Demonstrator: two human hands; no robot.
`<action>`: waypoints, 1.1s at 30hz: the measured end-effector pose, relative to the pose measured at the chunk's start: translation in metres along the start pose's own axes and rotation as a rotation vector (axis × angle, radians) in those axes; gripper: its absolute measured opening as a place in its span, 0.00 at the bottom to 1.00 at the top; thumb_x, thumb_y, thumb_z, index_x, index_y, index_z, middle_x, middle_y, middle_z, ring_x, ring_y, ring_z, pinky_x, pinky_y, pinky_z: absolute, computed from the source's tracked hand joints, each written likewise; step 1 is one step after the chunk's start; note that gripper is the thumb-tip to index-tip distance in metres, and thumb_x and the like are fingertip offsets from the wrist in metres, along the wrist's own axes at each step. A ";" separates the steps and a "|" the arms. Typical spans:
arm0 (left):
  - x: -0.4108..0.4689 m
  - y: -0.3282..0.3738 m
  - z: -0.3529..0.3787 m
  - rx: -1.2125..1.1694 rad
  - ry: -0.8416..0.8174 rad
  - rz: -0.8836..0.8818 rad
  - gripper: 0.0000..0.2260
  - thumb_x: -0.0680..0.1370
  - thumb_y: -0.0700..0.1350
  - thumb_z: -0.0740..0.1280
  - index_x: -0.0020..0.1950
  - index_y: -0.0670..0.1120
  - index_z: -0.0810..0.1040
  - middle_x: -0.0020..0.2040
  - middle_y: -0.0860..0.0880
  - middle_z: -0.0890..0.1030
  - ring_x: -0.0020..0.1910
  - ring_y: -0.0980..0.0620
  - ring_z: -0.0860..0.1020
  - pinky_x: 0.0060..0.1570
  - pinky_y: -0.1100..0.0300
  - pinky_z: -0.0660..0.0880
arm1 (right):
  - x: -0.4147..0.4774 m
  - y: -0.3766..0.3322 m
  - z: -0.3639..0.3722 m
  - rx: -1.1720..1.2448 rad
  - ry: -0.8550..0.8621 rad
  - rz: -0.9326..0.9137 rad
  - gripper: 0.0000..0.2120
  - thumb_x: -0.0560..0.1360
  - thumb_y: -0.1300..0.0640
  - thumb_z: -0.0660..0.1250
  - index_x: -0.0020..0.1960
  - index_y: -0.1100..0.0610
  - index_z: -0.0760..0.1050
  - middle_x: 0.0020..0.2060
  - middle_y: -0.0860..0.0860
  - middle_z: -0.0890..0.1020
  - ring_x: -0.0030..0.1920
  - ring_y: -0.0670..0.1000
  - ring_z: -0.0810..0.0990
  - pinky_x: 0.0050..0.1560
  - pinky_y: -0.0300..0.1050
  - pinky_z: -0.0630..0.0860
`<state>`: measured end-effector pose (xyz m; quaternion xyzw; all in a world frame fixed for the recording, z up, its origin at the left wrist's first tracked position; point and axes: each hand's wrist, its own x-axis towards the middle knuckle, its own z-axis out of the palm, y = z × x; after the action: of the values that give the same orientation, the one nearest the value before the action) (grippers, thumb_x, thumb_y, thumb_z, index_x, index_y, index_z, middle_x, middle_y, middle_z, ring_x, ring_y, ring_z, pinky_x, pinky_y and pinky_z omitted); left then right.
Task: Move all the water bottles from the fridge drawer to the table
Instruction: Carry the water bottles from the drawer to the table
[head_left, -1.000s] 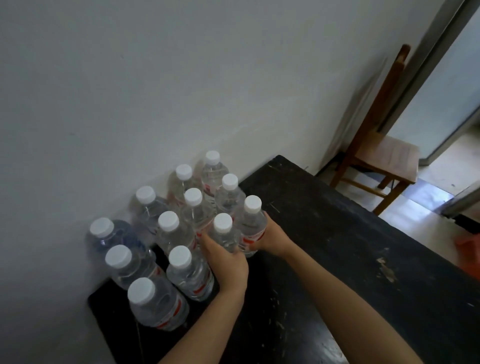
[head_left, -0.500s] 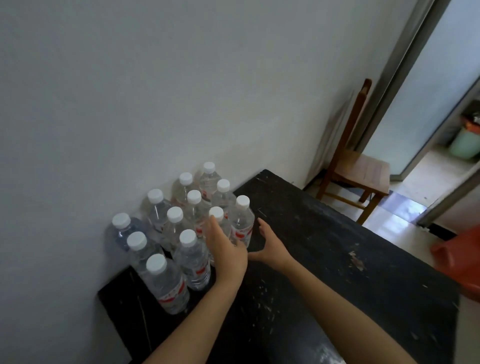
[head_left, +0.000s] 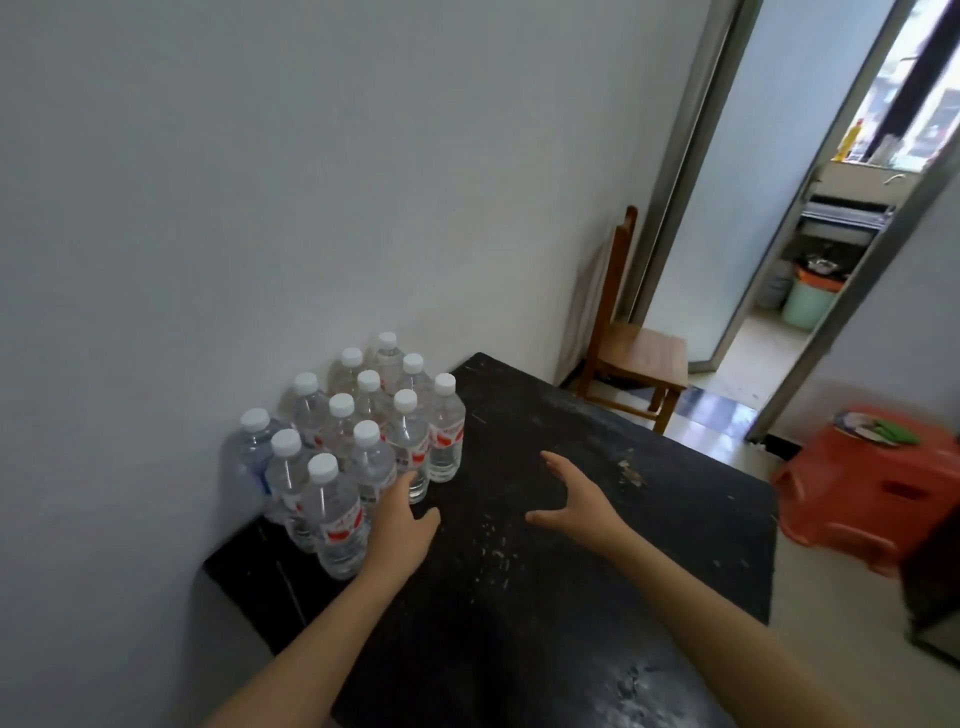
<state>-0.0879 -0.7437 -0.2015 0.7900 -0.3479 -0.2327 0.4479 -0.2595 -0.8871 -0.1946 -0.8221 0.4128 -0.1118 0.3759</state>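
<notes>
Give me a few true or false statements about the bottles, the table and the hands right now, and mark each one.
1. The water bottles stand upright in a cluster against the wall. True.
2. The right hand is gripping a bottle. False: it is open above the bare table, apart from the bottles.
3. All the bottle caps are white. True.
4. A wooden chair stands beyond the table's far end. True.
5. The left hand is holding a bottle up in the air. False: it is open, low beside the cluster, lifting nothing.
6. The table is white. False: it is black.
</notes>
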 end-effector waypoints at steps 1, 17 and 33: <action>-0.002 0.000 -0.003 0.009 -0.014 0.015 0.23 0.74 0.39 0.66 0.69 0.45 0.66 0.68 0.44 0.70 0.67 0.48 0.68 0.67 0.48 0.66 | -0.010 0.001 -0.003 -0.021 0.030 0.003 0.41 0.68 0.54 0.73 0.73 0.51 0.55 0.72 0.51 0.61 0.71 0.50 0.61 0.68 0.45 0.61; -0.048 -0.012 -0.047 0.139 -0.362 0.344 0.22 0.76 0.41 0.64 0.69 0.43 0.65 0.68 0.42 0.69 0.67 0.45 0.67 0.65 0.51 0.66 | -0.212 -0.039 0.035 -0.426 0.418 0.234 0.31 0.71 0.51 0.70 0.71 0.54 0.62 0.68 0.53 0.66 0.68 0.51 0.64 0.67 0.42 0.63; -0.205 0.048 0.036 0.099 -0.818 0.714 0.20 0.76 0.41 0.65 0.67 0.41 0.68 0.65 0.43 0.72 0.64 0.44 0.69 0.63 0.51 0.67 | -0.462 -0.035 0.056 -0.598 0.612 0.685 0.31 0.72 0.48 0.68 0.71 0.53 0.62 0.70 0.54 0.64 0.69 0.53 0.63 0.67 0.44 0.60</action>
<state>-0.2619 -0.6248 -0.1657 0.4878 -0.7511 -0.3379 0.2894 -0.5039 -0.4921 -0.1495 -0.6415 0.7612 -0.0951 0.0035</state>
